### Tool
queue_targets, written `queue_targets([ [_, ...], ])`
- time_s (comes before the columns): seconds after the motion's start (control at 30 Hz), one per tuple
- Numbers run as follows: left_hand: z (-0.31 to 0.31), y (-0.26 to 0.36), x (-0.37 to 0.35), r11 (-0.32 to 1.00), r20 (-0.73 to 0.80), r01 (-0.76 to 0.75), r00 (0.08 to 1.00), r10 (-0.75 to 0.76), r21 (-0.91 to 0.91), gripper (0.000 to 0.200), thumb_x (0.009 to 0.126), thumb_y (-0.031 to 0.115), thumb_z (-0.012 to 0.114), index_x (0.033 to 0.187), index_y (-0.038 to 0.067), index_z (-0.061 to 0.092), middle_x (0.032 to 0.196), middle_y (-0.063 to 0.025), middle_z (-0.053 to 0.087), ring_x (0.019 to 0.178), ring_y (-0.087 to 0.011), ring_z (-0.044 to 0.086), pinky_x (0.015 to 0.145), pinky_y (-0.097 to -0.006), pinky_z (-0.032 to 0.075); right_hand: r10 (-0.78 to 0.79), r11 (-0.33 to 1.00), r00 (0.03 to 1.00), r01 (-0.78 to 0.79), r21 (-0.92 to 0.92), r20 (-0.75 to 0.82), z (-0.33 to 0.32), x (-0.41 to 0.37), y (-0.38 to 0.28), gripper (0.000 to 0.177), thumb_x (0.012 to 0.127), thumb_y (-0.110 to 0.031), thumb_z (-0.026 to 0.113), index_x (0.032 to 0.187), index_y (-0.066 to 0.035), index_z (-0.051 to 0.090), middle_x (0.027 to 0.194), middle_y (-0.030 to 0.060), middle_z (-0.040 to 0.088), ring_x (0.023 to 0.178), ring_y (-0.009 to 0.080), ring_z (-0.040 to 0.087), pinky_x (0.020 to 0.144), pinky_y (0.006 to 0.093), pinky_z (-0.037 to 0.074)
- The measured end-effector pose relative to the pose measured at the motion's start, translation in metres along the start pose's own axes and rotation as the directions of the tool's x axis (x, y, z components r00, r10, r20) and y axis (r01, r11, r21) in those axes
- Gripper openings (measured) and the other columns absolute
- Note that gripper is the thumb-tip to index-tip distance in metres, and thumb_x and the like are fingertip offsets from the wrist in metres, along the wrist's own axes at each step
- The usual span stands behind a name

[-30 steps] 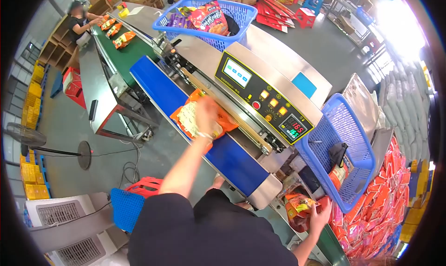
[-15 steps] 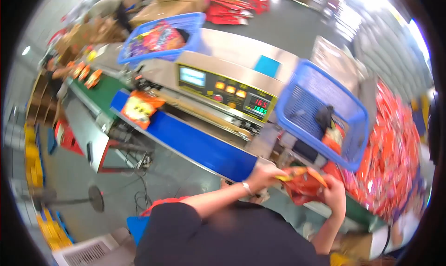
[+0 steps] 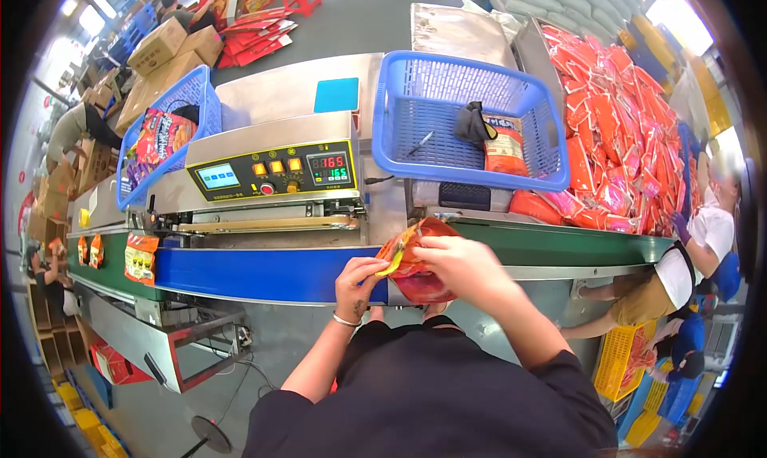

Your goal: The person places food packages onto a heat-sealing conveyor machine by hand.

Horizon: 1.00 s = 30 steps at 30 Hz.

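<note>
In front of my body, an orange-red plastic food bag is held up near the right end of the blue belt. My left hand, with a bracelet at the wrist, pinches the left side of its mouth, where a yellow edge shows. My right hand is closed at the bag's upper right edge; some of its fingertips are hidden by the bag's folds. The bag's contents are out of sight. Behind the blue belt stands a sealing machine with lit displays.
A blue basket holds a pen, a dark item and a packet. Many red bags are heaped to the right, by a green belt. Another blue basket stands left. Filled pouches ride the left belt. Co-workers stand at both sides.
The view has swung to the right and steadied. Both hands, with the bag, are now closer together, and the right hand has come over the bag's mouth. The pouches on the belt have moved left.
</note>
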<state>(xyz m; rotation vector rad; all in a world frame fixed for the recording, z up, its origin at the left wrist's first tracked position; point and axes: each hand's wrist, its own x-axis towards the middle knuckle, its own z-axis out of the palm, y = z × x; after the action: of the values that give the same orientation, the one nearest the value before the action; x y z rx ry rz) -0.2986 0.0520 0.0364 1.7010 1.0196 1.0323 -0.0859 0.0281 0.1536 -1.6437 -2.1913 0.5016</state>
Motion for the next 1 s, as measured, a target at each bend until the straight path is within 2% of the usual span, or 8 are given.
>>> queue_targets([
  [0.03,0.003,0.001,0.0,1.0,0.008,-0.025,1.0,0.025,0.018,0.024,0.069,0.0,0.069,0.092,0.005,0.07,0.088,-0.0085,0.066,0.084,-0.0209,0.061,0.075,-0.0293,0.049,0.099,0.988,0.954,-0.061,-0.142,0.284,0.041,0.005,0.016,0.02,0.074,-0.009,0.058,0.092,-0.004,0.066,0.103,0.0109,0.063,0.095,0.0253,0.061,0.077,0.0359,0.051],
  [0.13,0.01,0.001,-0.001,0.998,0.005,-0.051,0.999,0.051,0.038,0.021,0.071,-0.003,0.067,0.091,0.004,0.07,0.086,-0.0089,0.066,0.082,-0.0205,0.061,0.073,-0.0283,0.049,0.243,0.952,0.857,-0.12,-0.281,0.455,0.09,0.025,0.018,0.026,0.074,-0.019,0.062,0.093,-0.001,0.065,0.106,0.0119,0.06,0.094,0.0267,0.06,0.074,0.0367,0.052],
  [0.37,0.011,-0.003,0.004,0.973,0.036,0.133,0.991,-0.128,-0.188,0.018,0.076,-0.006,0.063,0.092,0.0,0.069,0.093,-0.0084,0.062,0.08,-0.0146,0.06,0.068,-0.0244,0.049,-0.037,0.996,0.999,0.035,0.082,0.021,0.034,0.001,0.02,0.028,0.074,-0.011,0.06,0.101,-0.007,0.064,0.11,0.009,0.06,0.1,0.0274,0.058,0.082,0.035,0.05],
  [0.5,0.005,-0.014,0.004,0.914,0.034,0.221,0.974,-0.223,-0.339,0.02,0.077,-0.009,0.062,0.095,-0.002,0.067,0.099,-0.0095,0.059,0.084,-0.0164,0.061,0.076,-0.0259,0.052,0.237,0.938,0.935,-0.149,0.314,-0.264,-0.026,-0.038,0.02,0.05,0.066,0.011,0.055,0.111,-0.01,0.061,0.123,0.0089,0.055,0.112,0.027,0.053,0.094,0.035,0.044],
  [0.7,0.005,-0.017,0.006,0.904,0.083,0.174,0.985,-0.154,-0.391,0.021,0.078,-0.008,0.061,0.098,-0.003,0.066,0.106,-0.0115,0.059,0.095,-0.0179,0.06,0.085,-0.0263,0.05,0.328,0.678,0.936,-0.139,0.721,-0.128,0.032,-0.065,0.078,0.044,0.07,0.006,0.067,0.113,-0.002,0.059,0.124,0.0094,0.055,0.124,0.0239,0.045,0.104,0.036,0.034],
  [0.9,0.004,-0.021,0.01,0.926,0.067,0.117,0.993,-0.099,-0.358,0.017,0.078,-0.008,0.061,0.094,-0.003,0.067,0.099,-0.0113,0.063,0.091,-0.0156,0.06,0.077,-0.0238,0.049,0.287,0.61,0.887,0.124,0.783,-0.363,0.067,-0.032,0.088,0.017,0.074,0.003,0.067,0.089,0.001,0.061,0.09,0.0072,0.066,0.094,0.019,0.062,0.092,0.0344,0.045],
  [0.93,0.0,-0.017,0.011,0.908,0.072,0.171,0.985,-0.156,-0.383,0.014,0.079,-0.007,0.059,0.091,-0.003,0.067,0.093,-0.0107,0.064,0.085,-0.0144,0.059,0.071,-0.023,0.047,0.407,0.515,0.878,0.009,0.857,-0.253,0.063,-0.029,0.08,0.009,0.078,0.002,0.066,0.083,0.0,0.059,0.08,0.0038,0.064,0.077,0.0105,0.06,0.073,0.0271,0.049],
  [1.0,-0.014,-0.009,0.012,0.891,0.051,0.239,0.97,-0.238,-0.385,0.009,0.081,-0.002,0.057,0.085,-0.002,0.066,0.082,-0.0089,0.064,0.069,-0.0119,0.055,0.059,-0.0211,0.04,0.449,0.541,0.866,-0.066,0.838,-0.222,0.052,-0.023,0.074,0.007,0.079,0.0,0.065,0.082,0.0,0.058,0.078,0.0031,0.063,0.074,0.0082,0.059,0.067,0.0245,0.048],
])
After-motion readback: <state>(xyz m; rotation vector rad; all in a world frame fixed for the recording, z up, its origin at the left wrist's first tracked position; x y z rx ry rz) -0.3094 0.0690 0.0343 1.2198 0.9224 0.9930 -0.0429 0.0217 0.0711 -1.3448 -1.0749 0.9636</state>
